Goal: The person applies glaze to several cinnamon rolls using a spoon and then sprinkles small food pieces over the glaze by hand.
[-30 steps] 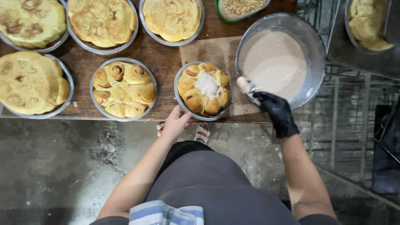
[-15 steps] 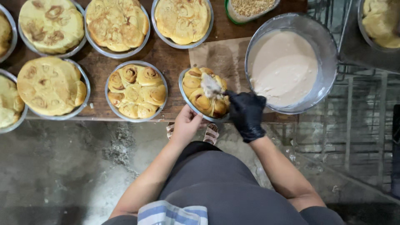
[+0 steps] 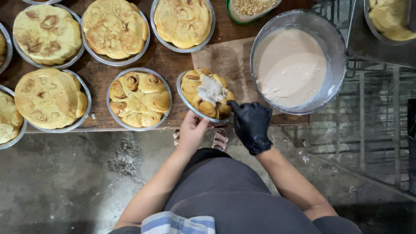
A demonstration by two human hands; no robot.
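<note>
Nearest the camera, the person's bare left hand (image 3: 192,131) reached up from below and cupped the near rim of a round silver foil pan of golden cinnamon rolls (image 3: 204,94), its fingers curled shut on the edge so the pan stayed put at the table's front, partly over the edge. The right hand, in a black glove (image 3: 251,123), hovered just beside that pan on its right, its fingers folded over something at the rolls' edge; it was probably a spreading tool, but the glove hid it, so what it gripped could not be told. A dollop of pale cream icing (image 3: 211,90) sat on the middle of those rolls, off-centre toward the gloved hand, as if being worked outward from there.

The pan rested on a sheet of brown paper (image 3: 221,60) laid over the dark wooden table (image 3: 97,76), which kept drips off the wood. Just to the right, within easy reach of the gloved hand, stood a large round metal bowl of beige icing (image 3: 292,67). To the left lay an uniced pan of rolls (image 3: 139,99), and beyond it more pans of baked rolls (image 3: 116,28) stood in rows. A green-rimmed container of chopped nuts (image 3: 251,8) sat at the far edge.
</note>
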